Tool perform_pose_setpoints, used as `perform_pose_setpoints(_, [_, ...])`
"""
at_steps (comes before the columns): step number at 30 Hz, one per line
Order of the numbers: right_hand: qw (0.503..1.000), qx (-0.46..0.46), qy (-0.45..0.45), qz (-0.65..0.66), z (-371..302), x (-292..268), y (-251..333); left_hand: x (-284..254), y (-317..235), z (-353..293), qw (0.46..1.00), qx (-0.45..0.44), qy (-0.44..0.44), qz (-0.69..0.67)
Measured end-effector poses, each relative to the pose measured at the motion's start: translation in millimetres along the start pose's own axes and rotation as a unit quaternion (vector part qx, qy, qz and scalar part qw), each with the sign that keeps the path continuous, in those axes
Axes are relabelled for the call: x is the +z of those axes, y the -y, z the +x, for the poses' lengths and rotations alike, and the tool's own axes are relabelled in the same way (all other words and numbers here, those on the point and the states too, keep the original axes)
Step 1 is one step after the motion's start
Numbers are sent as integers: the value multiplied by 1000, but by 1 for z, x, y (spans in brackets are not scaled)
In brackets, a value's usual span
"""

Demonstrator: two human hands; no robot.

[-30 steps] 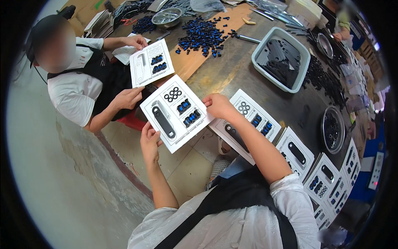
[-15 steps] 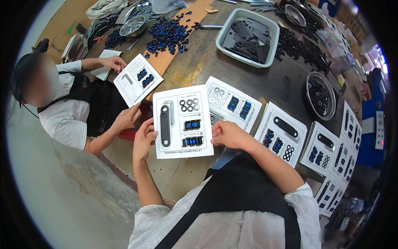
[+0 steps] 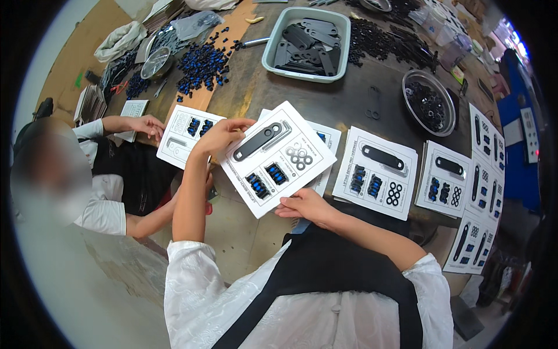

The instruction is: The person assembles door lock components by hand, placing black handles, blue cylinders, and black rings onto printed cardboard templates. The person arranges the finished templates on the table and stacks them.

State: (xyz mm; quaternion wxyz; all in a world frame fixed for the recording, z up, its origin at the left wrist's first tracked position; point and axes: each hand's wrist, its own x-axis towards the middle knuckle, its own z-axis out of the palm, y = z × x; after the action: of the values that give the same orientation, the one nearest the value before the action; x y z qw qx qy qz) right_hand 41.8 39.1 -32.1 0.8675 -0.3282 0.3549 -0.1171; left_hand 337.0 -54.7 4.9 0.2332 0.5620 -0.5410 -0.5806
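Between my two hands a white hardware card (image 3: 244,174) is held tilted above the table's near edge. On its face are a long black bar, bent grey rods, several dark rings and two groups of blue-and-black bolts. My left hand (image 3: 224,136) is closed on the card's upper left edge, fingers over its face. At the lower right edge my right hand (image 3: 305,206) pinches it with the thumb in front. Behind it, another card (image 3: 330,138) lies partly hidden on the table. To the right lies a stack of similar cards (image 3: 378,174).
A co-worker's hand (image 3: 148,126) is beside another card (image 3: 181,134) at the left. Farther back are a pile of blue-and-black bolts (image 3: 200,67), a grey tub (image 3: 307,75) of black bars and a metal bowl (image 3: 430,131) of black parts. More cards (image 3: 444,177) lie right.
The held card has turned clockwise. My left hand went from its left side up to the upper edge; the right hand slid lower. The view shifted, and the co-worker lowered their card.
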Motion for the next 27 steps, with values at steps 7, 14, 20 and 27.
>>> perform_pose_setpoints(7, [983, 32, -34, 177, 24, 16, -18, -11, -22, 64, 983, 45, 119, 132])
perform_pose_setpoints(14, [952, 36, -29, 303, 48, 38, -25, 8, -56, 100, 956, 58, 199, 206])
perform_pose_setpoints(20, [922, 50, -45, 380, 66, 50, -31, 19, -64, 123, 931, 53, 255, 258])
perform_pose_setpoints(27, [908, 53, -93, 404, 72, 52, -31, 33, -63, 141, 922, 69, 280, 260])
